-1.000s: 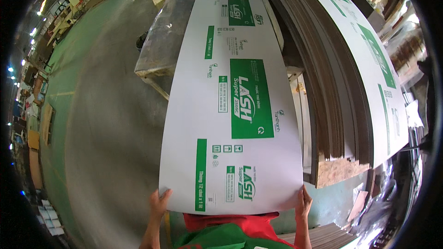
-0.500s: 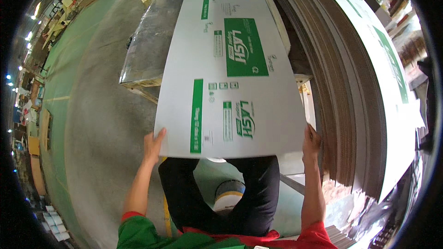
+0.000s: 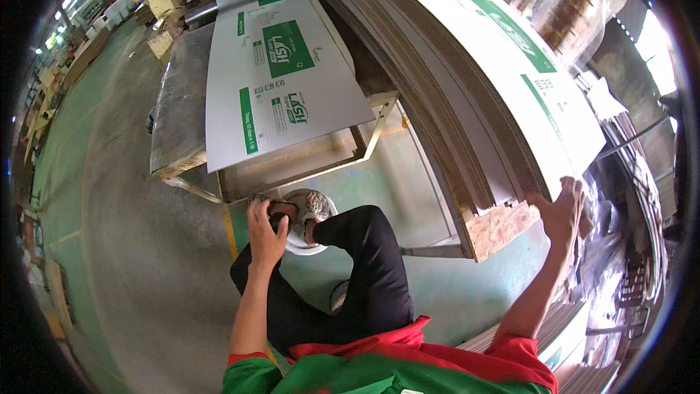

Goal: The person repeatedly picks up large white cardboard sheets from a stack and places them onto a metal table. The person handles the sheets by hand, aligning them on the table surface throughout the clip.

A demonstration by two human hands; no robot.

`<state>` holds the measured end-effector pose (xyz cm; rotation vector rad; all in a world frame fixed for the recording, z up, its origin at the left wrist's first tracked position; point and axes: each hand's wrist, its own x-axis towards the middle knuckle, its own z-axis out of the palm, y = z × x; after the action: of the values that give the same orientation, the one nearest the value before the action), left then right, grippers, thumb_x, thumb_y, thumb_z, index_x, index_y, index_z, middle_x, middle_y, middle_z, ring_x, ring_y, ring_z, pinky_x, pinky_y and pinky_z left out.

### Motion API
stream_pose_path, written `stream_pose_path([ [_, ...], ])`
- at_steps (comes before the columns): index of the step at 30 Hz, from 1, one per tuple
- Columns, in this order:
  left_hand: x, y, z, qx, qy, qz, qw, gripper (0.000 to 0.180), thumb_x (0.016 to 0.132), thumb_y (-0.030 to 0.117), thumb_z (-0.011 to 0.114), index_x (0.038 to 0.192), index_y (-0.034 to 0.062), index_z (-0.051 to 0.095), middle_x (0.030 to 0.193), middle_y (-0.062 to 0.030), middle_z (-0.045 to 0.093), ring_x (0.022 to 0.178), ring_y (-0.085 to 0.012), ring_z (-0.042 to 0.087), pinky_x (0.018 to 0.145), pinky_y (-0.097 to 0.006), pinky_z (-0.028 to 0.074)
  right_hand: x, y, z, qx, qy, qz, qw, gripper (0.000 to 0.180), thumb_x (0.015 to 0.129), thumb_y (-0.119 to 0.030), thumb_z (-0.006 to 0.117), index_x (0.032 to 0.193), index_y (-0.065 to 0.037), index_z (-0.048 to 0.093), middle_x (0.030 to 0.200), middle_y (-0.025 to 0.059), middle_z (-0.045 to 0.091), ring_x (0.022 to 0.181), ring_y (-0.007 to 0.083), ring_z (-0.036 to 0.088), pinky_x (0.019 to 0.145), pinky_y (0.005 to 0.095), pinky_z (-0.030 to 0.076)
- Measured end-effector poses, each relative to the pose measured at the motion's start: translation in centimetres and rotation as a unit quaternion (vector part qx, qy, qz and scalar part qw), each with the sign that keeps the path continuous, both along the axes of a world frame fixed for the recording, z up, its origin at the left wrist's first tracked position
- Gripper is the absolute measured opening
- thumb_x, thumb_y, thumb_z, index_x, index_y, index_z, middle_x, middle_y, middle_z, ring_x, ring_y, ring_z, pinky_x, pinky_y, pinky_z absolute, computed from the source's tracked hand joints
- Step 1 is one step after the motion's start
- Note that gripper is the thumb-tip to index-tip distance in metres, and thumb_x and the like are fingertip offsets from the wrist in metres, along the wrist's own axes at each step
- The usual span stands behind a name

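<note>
A white cardboard sheet with green print lies flat on a metal table, its near edge hanging over the table's frame. My left hand hovers below that edge with its fingers loosely spread, holding nothing. My right hand reaches out to the right. Its fingertips touch the near corner of the top sheet on a tall stack of similar sheets. I cannot see it gripping the sheet. My black trouser legs and red-and-green top fill the lower middle.
A round white tub sits on the green floor by my foot. The stack rests on a wooden board over a metal frame. Plastic-wrapped clutter crowds the right side. Grey concrete floor stretches left.
The sheet left both hands and now lies on the table, farther from me. My left hand dropped back empty. My right hand swung right to the stack's corner.
</note>
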<state>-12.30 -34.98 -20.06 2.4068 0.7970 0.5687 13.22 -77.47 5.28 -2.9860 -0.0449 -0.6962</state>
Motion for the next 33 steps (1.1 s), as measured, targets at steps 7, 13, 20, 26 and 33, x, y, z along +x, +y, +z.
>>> stream_pose_path([
  [7,-2.0,-8.9,-0.9,-0.033,-0.007,-0.084,0.996,0.051,0.092,0.024,0.067,0.13,-0.0022,0.045,0.133,-0.0257,0.046,0.126,-0.0423,0.045,0.107,-0.048,0.039,1.1,-9.2,-4.1,0.005,-0.017,0.069,0.997,0.055,0.057,-0.012,0.09,0.097,0.002,0.055,0.095,0.0208,0.058,0.092,0.0388,0.057,0.082,0.0466,0.047],
  [13,-1.6,-9.7,0.8,-0.043,-0.062,-0.104,0.992,0.049,0.088,0.02,0.07,0.124,-0.003,0.048,0.128,-0.0278,0.05,0.123,-0.0438,0.048,0.105,-0.047,0.042,-0.1,-8.6,-3.1,-0.048,0.003,0.158,0.986,0.039,0.067,-0.012,0.081,0.095,0.001,0.058,0.094,0.0215,0.061,0.09,0.041,0.06,0.078,0.0494,0.049],
  [20,-1.6,-7.4,3.0,-0.041,-0.123,-0.113,0.985,0.045,0.093,0.026,0.067,0.126,-0.0006,0.05,0.122,-0.024,0.055,0.115,-0.0397,0.055,0.097,-0.045,0.046,1.4,-5.7,1.8,-0.086,0.164,0.141,0.973,0.042,0.052,-0.018,0.087,0.079,0.0,0.06,0.081,0.0175,0.062,0.083,0.0334,0.06,0.074,0.0436,0.052],
  [26,-2.0,-7.1,2.6,-0.052,-0.117,-0.13,0.983,0.046,0.095,0.029,0.065,0.127,-0.0008,0.05,0.123,-0.0229,0.055,0.112,-0.0381,0.057,0.094,-0.045,0.048,2.1,-6.4,5.3,-0.123,0.153,0.188,0.962,0.038,0.049,-0.018,0.084,0.075,0.003,0.066,0.079,0.0213,0.067,0.08,0.0325,0.065,0.073,0.0415,0.054],
  [33,-0.3,-8.2,4.7,-0.122,-0.138,-0.154,0.971,0.045,0.096,0.031,0.064,0.124,-0.0024,0.052,0.122,-0.0249,0.057,0.112,-0.0392,0.059,0.093,-0.044,0.05,2.1,-5.4,6.4,-0.116,0.233,0.193,0.946,0.035,0.051,-0.018,0.087,0.073,0.0,0.067,0.072,0.0146,0.066,0.075,0.0283,0.064,0.071,0.0389,0.054],
])
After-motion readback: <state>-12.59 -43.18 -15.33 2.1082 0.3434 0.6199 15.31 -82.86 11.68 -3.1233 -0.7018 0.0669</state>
